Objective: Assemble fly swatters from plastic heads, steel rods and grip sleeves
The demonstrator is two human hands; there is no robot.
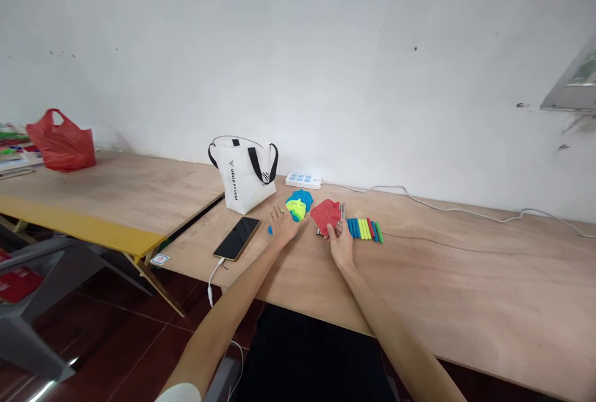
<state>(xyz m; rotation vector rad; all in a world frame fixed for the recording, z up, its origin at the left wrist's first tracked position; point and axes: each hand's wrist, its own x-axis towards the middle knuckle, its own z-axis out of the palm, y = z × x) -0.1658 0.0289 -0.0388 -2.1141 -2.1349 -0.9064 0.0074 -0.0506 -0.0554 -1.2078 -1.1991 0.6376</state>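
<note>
R hand (pixel 342 245) w/ red pc (pixel 325 214), tip far-R; sticks (pixel 364 229) lie near-far.

Bright at centre, palest on wall (pixel 302 92); dim over floor (pixel 135 321), lower left, with streaks of white glare; stretched and soft toward side edges.

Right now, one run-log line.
left hand: spread, near yellow piece; right hand: holding red piece; coloured sticks: in a row; phone: cable attached
</note>
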